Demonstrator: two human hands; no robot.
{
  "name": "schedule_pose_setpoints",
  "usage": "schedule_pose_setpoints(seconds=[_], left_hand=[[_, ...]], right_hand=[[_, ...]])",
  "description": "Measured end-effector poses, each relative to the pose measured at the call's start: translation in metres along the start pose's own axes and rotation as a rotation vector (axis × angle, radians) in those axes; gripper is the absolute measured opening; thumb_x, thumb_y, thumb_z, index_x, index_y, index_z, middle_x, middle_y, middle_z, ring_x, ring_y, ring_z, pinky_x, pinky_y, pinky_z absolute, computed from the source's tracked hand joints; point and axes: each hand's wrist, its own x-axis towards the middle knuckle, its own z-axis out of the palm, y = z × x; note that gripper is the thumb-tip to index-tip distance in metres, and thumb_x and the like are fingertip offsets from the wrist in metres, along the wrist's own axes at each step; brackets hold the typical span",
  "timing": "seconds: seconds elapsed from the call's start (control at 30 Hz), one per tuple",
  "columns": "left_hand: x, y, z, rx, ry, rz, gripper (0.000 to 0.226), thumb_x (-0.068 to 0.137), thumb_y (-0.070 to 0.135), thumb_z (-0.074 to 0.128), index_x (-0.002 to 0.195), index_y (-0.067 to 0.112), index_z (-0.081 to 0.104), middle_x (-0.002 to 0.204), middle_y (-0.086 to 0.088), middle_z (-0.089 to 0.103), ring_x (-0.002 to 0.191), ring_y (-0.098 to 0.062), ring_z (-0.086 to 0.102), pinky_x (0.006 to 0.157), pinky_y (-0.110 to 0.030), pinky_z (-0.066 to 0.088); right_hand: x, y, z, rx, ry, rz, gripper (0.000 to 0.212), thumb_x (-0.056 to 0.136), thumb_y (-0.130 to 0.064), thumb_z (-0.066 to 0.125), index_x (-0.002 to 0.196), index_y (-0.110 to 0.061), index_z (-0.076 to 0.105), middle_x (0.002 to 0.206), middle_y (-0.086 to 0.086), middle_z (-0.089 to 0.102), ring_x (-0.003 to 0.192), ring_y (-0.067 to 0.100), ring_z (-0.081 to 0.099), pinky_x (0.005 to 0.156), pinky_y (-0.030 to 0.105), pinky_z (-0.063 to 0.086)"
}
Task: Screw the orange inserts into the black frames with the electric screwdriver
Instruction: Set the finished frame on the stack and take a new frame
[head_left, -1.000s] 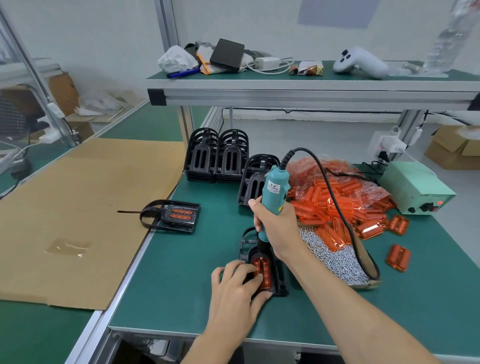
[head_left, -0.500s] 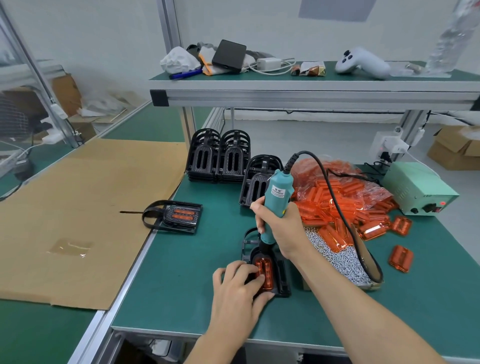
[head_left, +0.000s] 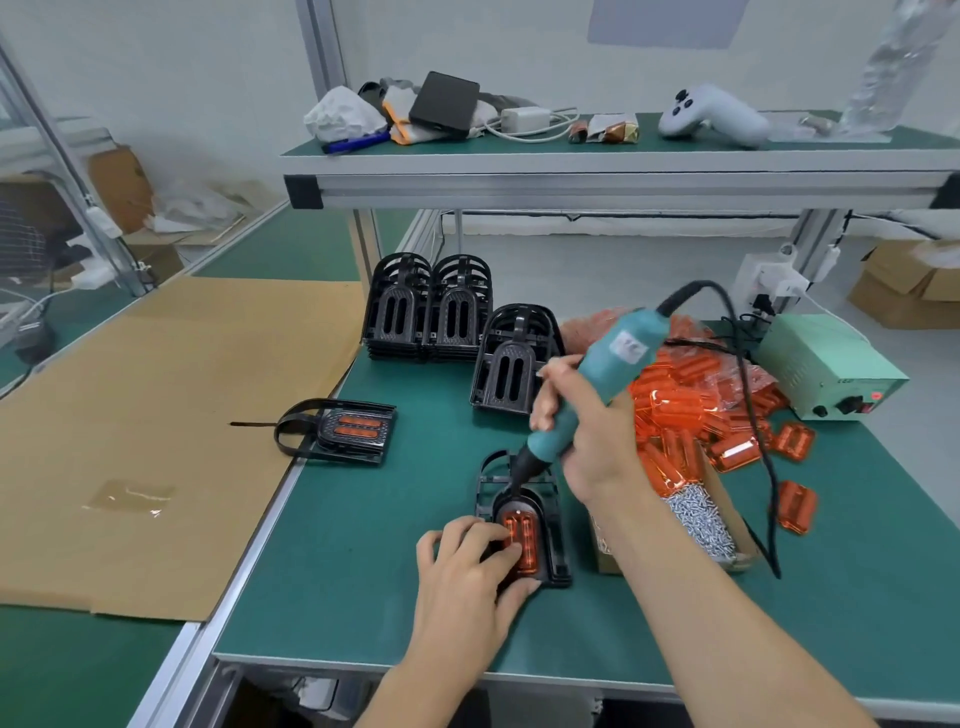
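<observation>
A black frame (head_left: 551, 530) lies flat near the front of the green bench, with an orange insert (head_left: 523, 535) seated in it. My left hand (head_left: 467, 577) presses down on the frame's left side, fingers touching the insert. My right hand (head_left: 582, 431) grips the teal electric screwdriver (head_left: 597, 374), which leans to the right with its dark tip at the frame's far end, just above the insert. A frame with an orange insert fitted (head_left: 348, 428) lies at the bench's left edge. Stacks of bare black frames (head_left: 431, 312) stand behind.
A bag and loose pile of orange inserts (head_left: 696, 400) sits right of my right hand, beside a cardboard tray of silver screws (head_left: 696, 519). The screwdriver's black cable loops to a pale green power box (head_left: 826, 369). Brown cardboard (head_left: 156, 415) covers the left table. A cluttered shelf (head_left: 571, 171) hangs overhead.
The screwdriver has tilted from nearly upright to leaning right, and my right hand has shifted right and up. My left hand stays on the frame.
</observation>
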Motion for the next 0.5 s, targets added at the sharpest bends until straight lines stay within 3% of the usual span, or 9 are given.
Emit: schedule_pose_setpoints(seconds=[0.13,0.27,0.4,0.5], left_hand=[[0.010,0.002,-0.005,-0.117,0.000,-0.097,0.031,0.088,0.058,0.062,0.095,0.034,0.080,0.107,0.023,0.062,0.112,-0.008,0.053,0.093,-0.038,0.029],[0.036,0.018,-0.009,-0.252,0.014,-0.131,0.012,0.092,0.043,0.064,0.087,0.035,0.071,0.094,0.024,0.060,0.100,-0.003,0.051,0.088,-0.033,0.029],[0.080,0.050,-0.002,-0.255,-0.170,-0.065,0.014,0.096,0.042,0.061,0.092,0.032,0.070,0.093,0.018,0.062,0.099,-0.007,0.051,0.093,-0.036,0.031],[0.109,0.078,0.009,-0.129,-0.323,0.023,0.015,0.097,0.037,0.063,0.092,0.026,0.073,0.096,0.011,0.064,0.101,-0.015,0.050,0.095,-0.040,0.030]], right_hand=[[-0.002,-0.020,-0.022,0.349,0.226,0.032,0.019,0.080,-0.023,0.080,0.080,-0.016,0.063,0.062,-0.002,0.053,0.051,0.011,0.046,0.054,0.024,0.044],[-0.017,-0.036,-0.072,0.472,0.415,-0.015,0.017,0.092,-0.028,0.069,0.078,-0.023,0.060,0.062,-0.009,0.048,0.052,0.007,0.041,0.060,0.024,0.039],[-0.033,-0.046,-0.120,0.498,0.555,-0.061,0.023,0.100,-0.032,0.059,0.078,-0.025,0.057,0.062,-0.010,0.043,0.052,0.006,0.040,0.059,0.024,0.040],[-0.045,-0.045,-0.142,0.518,0.604,-0.048,0.023,0.100,-0.033,0.059,0.079,-0.025,0.055,0.063,-0.011,0.042,0.053,0.005,0.040,0.059,0.023,0.041]])
